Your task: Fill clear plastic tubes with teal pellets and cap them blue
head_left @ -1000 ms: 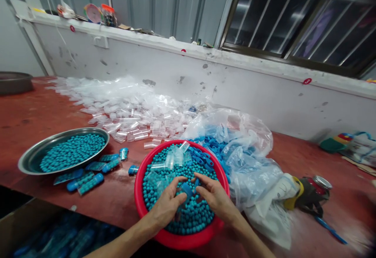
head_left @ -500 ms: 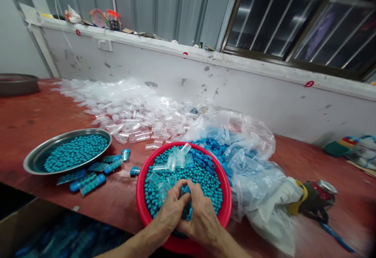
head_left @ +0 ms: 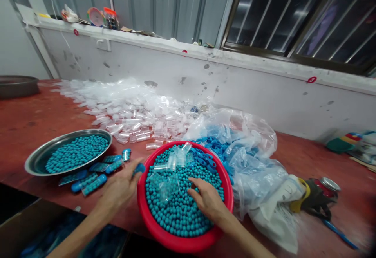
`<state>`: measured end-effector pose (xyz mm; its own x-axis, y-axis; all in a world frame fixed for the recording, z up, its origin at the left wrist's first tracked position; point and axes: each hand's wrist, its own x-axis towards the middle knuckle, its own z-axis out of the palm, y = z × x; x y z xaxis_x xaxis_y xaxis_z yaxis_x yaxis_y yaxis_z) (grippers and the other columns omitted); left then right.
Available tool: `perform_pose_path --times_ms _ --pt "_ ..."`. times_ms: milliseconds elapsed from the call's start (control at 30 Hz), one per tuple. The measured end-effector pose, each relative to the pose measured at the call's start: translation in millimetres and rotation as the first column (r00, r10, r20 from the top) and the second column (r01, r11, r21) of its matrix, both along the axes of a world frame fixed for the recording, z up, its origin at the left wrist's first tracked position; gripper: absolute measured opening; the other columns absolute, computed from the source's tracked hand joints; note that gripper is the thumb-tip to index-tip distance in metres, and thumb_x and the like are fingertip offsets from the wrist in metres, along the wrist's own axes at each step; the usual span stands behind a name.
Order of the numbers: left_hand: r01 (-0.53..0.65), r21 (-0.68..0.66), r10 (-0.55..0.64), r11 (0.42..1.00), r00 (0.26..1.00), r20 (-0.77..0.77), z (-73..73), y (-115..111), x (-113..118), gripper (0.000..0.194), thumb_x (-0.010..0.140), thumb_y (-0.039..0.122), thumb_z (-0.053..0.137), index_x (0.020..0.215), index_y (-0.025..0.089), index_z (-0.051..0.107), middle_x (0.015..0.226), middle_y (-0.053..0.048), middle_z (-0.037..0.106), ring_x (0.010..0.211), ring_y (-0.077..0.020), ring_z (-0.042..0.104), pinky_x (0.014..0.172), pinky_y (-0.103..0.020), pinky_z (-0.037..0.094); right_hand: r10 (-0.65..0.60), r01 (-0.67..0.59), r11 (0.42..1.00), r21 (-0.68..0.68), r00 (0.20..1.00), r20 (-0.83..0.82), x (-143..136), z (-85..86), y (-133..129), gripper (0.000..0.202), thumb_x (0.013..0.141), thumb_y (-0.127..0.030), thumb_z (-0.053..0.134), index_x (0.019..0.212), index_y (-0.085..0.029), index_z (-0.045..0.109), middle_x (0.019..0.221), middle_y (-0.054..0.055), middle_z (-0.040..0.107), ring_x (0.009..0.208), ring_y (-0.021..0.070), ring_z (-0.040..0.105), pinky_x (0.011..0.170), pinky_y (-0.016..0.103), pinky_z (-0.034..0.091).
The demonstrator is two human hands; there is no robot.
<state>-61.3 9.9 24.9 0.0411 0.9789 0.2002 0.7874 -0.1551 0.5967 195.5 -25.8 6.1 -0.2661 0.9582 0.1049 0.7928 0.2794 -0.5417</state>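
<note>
My left hand [head_left: 122,183] is beside the left rim of a red basin [head_left: 142,195], its fingers closed around a blue-capped tube [head_left: 140,168]; mostly the blue end shows. Over the basin, my right hand [head_left: 207,199] holds nothing, thumb and forefinger apart just above the beads. Small round turquoise beads [head_left: 182,215] fill the basin. On them lie several clear plastic tubes [head_left: 164,190] and, at the back right, some blue caps [head_left: 202,159]. Several bead-filled tubes with blue caps [head_left: 92,183] rest on the table left of my left hand.
A metal dish [head_left: 32,166] of beads stands at left. Behind the basin spreads a heap of clear tubes [head_left: 141,121]. To its right, a plastic bag [head_left: 249,172] spills blue pieces. A box [head_left: 29,226] of blue items sits below the table edge. A jar [head_left: 327,187] lies right.
My hands were together over the basin around a blue piece. They have parted: the left has moved left past the rim, while the right stays above the beads with its fingers opened.
</note>
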Motion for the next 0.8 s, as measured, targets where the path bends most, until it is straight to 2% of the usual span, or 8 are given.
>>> perform_pose_path --times_ms 133,200,300,433,500,600,700,800 --pt "-0.103 0.204 0.146 0.973 0.967 -0.208 -0.7 1.2 -7.8 0.042 0.082 0.032 0.032 0.116 0.013 0.048 0.106 -0.013 0.059 0.093 -0.0262 0.057 0.082 -0.037 0.041 0.107 -0.116 0.992 0.046 0.980 0.168 -19.2 3.7 23.0 0.045 0.080 -0.019 0.048 0.125 -0.022 0.040 0.115 0.008 0.052 0.095 0.0203 0.056 0.079 0.028 0.043" --pt "-0.033 0.149 0.059 0.988 0.982 -0.177 -2.7 -7.5 10.2 0.040 0.083 0.032 0.031 0.114 0.016 0.050 0.097 -0.009 0.064 0.084 -0.0228 0.060 0.076 -0.033 0.045 0.205 -0.217 0.976 0.018 0.943 0.261 -30.0 2.6 32.7 0.055 0.076 -0.016 0.052 0.127 -0.026 0.035 0.120 0.007 0.047 0.093 0.0201 0.056 0.075 0.027 0.044" --pt "0.127 0.014 -0.126 0.992 0.991 -0.054 -9.8 -22.0 45.2 0.039 0.083 0.029 0.033 0.115 0.016 0.049 0.093 -0.007 0.065 0.083 -0.0200 0.061 0.072 -0.029 0.047 0.275 -0.268 0.961 -0.064 0.918 0.288 -32.4 -4.1 41.1 0.041 0.074 -0.016 0.055 0.113 -0.023 0.047 0.106 0.006 0.052 0.086 0.0196 0.057 0.072 0.028 0.045" --pt "0.233 -0.091 -0.231 0.968 0.972 0.039 -24.1 -27.8 81.5 0.047 0.079 0.025 0.037 0.124 0.011 0.039 0.116 -0.013 0.054 0.105 -0.0225 0.052 0.086 -0.034 0.042 0.178 -0.179 0.983 -0.042 0.984 -0.018 -14.3 -14.1 33.2 0.023 0.077 -0.015 0.050 0.099 -0.019 0.052 0.093 0.004 0.057 0.085 0.0176 0.055 0.076 0.029 0.044" --pt "0.275 -0.135 -0.269 0.952 0.961 0.061 -29.8 -24.5 94.7 0.049 0.078 0.024 0.039 0.125 0.009 0.037 0.123 -0.016 0.049 0.112 -0.0239 0.047 0.092 -0.036 0.038 0.095 -0.131 0.983 -0.126 0.963 -0.253 -5.2 -15.8 22.2 0.022 0.081 -0.017 0.043 0.101 -0.020 0.050 0.088 0.002 0.058 0.072 0.0143 0.057 0.064 0.025 0.047" --pt "0.416 -0.221 -0.399 0.882 0.909 0.117 -33.5 -18.7 109.8 0.035 0.079 0.022 0.035 0.111 0.010 0.047 0.107 -0.014 0.060 0.100 -0.0225 0.055 0.084 -0.034 0.042 0.036 -0.125 0.968 -0.218 0.928 -0.371 4.8 -12.7 6.3 0.029 0.083 -0.016 0.035 0.109 -0.022 0.046 0.090 0.001 0.058 0.064 0.0126 0.058 0.051 0.022 0.047" --pt "0.441 -0.326 -0.470 0.836 0.883 -0.012 -31.4 -17.0 117.7 0.027 0.080 0.020 0.034 0.099 0.012 0.051 0.089 -0.013 0.065 0.084 -0.0243 0.060 0.074 -0.035 0.045 0.035 -0.039 0.996 -0.076 0.998 -0.048 16.0 -5.8 2.2 0.031 0.081 -0.015 0.040 0.110 -0.021 0.049 0.101 0.005 0.058 0.090 0.0178 0.057 0.075 0.029 0.046" --pt "0.386 -0.406 -0.492 0.828 0.848 -0.197 -27.2 -16.5 121.3 0.032 0.074 0.012 0.038 0.104 0.008 0.049 0.091 -0.018 0.063 0.088 -0.0304 0.058 0.076 -0.043 0.042 -0.137 0.169 0.984 -0.054 0.918 0.373 27.5 -3.6 11.8 0.030 0.083 -0.011 0.035 0.107 -0.014 0.051 0.100 0.014 0.058 0.094 0.0239 0.056 0.080 0.037 0.042"
